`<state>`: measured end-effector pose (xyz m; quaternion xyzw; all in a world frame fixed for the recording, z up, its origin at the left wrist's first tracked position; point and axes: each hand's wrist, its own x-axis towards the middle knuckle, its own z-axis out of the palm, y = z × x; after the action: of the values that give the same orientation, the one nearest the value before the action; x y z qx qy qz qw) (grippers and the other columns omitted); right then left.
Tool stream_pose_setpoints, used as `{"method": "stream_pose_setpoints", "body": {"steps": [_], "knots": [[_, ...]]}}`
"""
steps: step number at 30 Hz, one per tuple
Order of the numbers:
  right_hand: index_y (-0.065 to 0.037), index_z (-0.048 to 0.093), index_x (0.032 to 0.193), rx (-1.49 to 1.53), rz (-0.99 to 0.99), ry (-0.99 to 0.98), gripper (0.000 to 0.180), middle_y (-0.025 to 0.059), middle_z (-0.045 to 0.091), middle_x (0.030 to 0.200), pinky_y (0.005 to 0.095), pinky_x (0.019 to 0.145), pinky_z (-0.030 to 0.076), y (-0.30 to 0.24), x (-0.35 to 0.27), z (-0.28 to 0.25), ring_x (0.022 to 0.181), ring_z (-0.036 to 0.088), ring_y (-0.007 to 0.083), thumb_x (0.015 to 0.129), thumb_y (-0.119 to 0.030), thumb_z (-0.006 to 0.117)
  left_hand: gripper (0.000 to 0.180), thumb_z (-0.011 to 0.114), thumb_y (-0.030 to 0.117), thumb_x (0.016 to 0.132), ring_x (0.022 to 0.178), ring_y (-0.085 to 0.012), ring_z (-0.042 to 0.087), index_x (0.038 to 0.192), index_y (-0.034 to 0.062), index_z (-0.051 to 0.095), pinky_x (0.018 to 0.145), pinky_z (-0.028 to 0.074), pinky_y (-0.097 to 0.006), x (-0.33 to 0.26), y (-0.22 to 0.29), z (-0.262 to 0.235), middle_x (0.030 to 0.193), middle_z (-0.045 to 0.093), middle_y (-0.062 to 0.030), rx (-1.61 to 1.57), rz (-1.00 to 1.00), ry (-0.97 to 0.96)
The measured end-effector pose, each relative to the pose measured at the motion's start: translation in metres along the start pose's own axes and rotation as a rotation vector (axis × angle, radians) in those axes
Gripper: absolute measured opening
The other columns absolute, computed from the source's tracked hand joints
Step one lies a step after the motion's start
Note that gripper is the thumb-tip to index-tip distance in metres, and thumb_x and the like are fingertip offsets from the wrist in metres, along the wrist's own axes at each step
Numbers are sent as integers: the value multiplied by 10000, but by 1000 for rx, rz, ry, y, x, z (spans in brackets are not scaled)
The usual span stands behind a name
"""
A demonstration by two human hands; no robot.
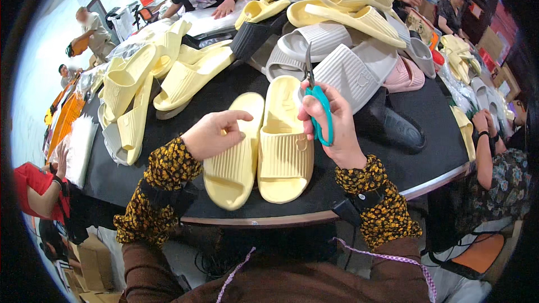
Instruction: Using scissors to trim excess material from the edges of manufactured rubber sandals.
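Item: one pair of pale yellow slippers, laid side by side close to the near edge of the black bench [438,151], open toes toward that edge; we list the left slipper [231,168] and the right slipper [286,157].

Item: scissors [319,94], teal-handled, tips toward the far edge. Our right hand [339,126] closes around the handles above the right slipper's heel end.

Our left hand [214,134] is over the left slipper, thumb and forefinger spread, nothing visible between them; contact with the slipper we cannot tell.

Progress, in our judgement: one pair set out and straightened, the blades clear of both slippers. Remaining, apparently: the mixed heap [359,73] toward the far edge, in yellow, grey, pink and black, unpaired for the most part, and the yellow stack [129,87] toward the left edge.

Containers: a sheaf of whitish plastic [84,148] at the left edge, perhaps bags, contents none that we can see; a cardboard box [94,261] below the left corner, interior not made out; clear plastic [449,87] beyond the right edge, slippers beside it, whether any lie inside unclear.
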<state>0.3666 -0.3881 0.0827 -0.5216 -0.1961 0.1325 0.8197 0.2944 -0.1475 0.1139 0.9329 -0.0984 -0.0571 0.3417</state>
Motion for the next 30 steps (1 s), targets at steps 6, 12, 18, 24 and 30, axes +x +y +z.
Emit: {"method": "stream_pose_setpoints", "body": {"steps": [6,12,18,24,30], "knots": [[5,499,1144,12,8,-37,408,53,571,719,175,421,404,2,5,0,490,507,47,850,-234,651,452,584,69,821,628,-81,548,1258,41,472,606,466,-248,2,20,14,711,587,-40,-40,64,-160],[-27,528,1120,0,1,-28,379,28,556,705,188,424,392,0,1,-1,486,490,51,857,-279,636,415,640,155,783,543,-190,586,1151,21,502,563,481,-302,5,33,11,599,583,-87,-14,-156,-280],[-31,527,1132,56,-51,-35,379,40,574,703,198,418,397,-1,0,1,491,505,64,855,-265,638,283,669,134,768,538,-157,603,963,3,511,503,462,-285,-28,23,13,597,597,-105,49,-93,108],[-29,514,1149,6,-30,-44,378,42,572,701,200,426,404,-6,-2,2,499,510,69,866,-254,621,271,545,-6,853,716,-105,610,1106,-48,460,640,478,-219,-63,30,-4,852,648,-101,-491,-151,502],[-37,496,1179,-64,37,-160,356,34,574,744,182,460,415,-4,-5,8,540,519,48,855,-121,619,292,501,15,909,1008,-182,569,1188,-38,433,886,439,-296,-87,17,-10,1077,598,-145,-764,96,904]]}}
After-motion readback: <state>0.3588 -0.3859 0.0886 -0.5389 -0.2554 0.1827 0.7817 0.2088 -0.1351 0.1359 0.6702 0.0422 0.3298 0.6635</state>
